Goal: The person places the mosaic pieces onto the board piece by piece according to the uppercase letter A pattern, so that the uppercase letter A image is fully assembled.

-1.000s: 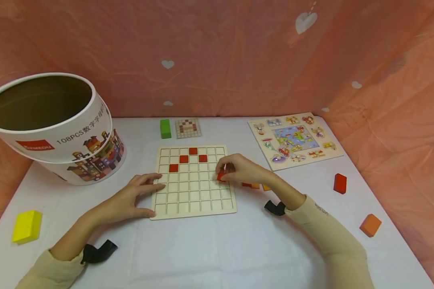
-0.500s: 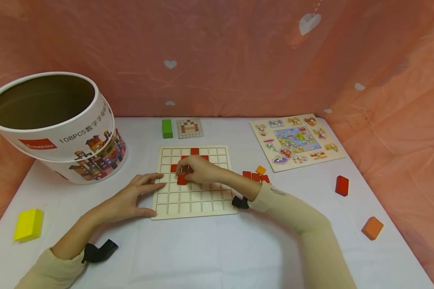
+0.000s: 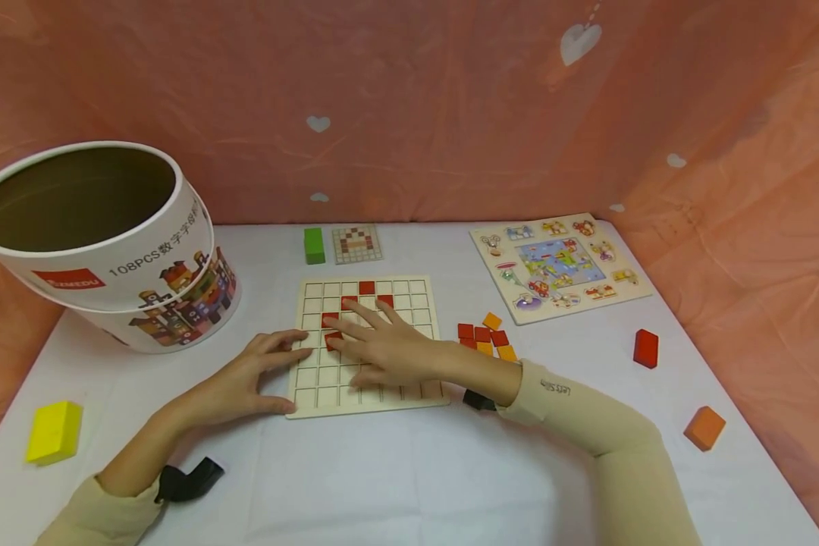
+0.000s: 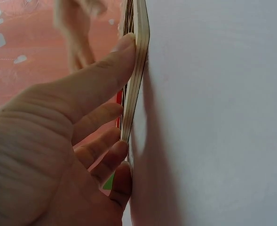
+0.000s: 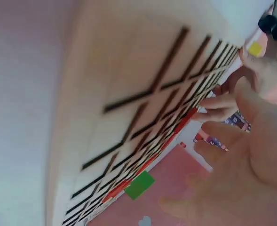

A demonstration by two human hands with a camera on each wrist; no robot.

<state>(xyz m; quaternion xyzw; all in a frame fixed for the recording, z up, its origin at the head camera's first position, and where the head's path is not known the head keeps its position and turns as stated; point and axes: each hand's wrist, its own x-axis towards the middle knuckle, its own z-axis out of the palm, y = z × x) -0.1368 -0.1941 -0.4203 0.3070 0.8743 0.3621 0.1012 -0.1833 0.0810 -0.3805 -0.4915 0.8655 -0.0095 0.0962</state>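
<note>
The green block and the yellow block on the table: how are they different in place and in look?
The green block stands at the far side, beside the small pattern card and behind the grid board; the yellow block lies at the near left edge, apart from other things. The green one looks narrow and the smaller of the two; the yellow one looks broader. Neither hand touches either block.

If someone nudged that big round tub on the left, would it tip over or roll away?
The tub already leans, its open mouth tilted toward the camera, so it probably tips easily. It looks like cardboard and nothing shows inside, so it is likely light and would slide on the white table. Being round, it could roll once on its side.
</note>
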